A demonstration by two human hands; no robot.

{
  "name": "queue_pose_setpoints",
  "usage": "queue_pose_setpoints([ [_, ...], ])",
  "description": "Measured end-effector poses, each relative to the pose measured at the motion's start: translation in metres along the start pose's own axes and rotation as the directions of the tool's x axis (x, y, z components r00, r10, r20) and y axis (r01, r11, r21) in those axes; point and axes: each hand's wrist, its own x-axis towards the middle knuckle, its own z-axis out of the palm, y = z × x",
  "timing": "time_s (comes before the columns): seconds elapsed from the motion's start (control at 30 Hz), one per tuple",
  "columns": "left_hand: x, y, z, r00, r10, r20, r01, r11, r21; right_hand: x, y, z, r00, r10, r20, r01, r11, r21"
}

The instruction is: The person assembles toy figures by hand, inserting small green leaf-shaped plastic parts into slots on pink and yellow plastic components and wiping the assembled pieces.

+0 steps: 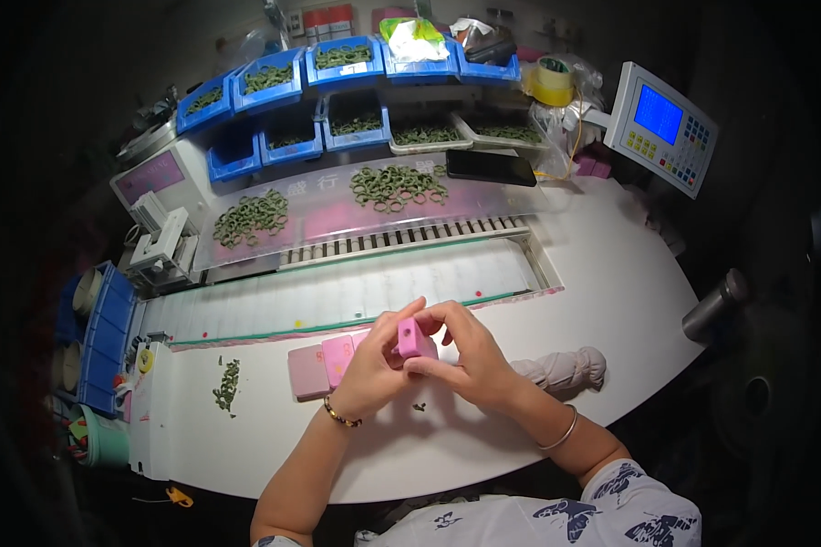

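A pink rubber mold [413, 338], a small block with a round hole in its end, is held up between both hands above the white worktop. My left hand [377, 366] grips it from the left, and my right hand [470, 357] closes on its right side with thumb and fingers. Partly behind my left hand lie pink molds, a duller one [309, 373] and a brighter one [337, 357]. Below the hands is a small green scrap [419, 407]. Farther left sits a little heap of green bits [227, 387].
Behind the hands runs a long white recessed strip [356, 287]. Beyond it, a clear sheet carries green ring piles [251, 219] and a black phone [491, 168]. Blue bins [269, 82] stand at the back, a control panel [661, 128] right. A rolled cloth [575, 367] lies by my right forearm.
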Motion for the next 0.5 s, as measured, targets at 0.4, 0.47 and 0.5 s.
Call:
queue_pose_setpoints([
  [0.4,0.001,0.006,0.006,0.986,-0.166,-0.031,0.153,0.953,-0.262,-0.003,-0.009,-0.006,0.976,-0.068,-0.209,0.033,0.986,-0.165],
  [0.47,0.0,0.004,0.011,0.982,-0.169,-0.088,0.134,0.942,-0.307,-0.004,-0.009,-0.012,0.964,0.145,-0.222,-0.128,0.988,0.092],
  [0.5,0.0,0.0,0.012,0.98,-0.118,-0.162,0.061,0.946,-0.317,-0.005,-0.002,-0.011,0.947,0.224,-0.23,-0.141,0.934,0.329],
])
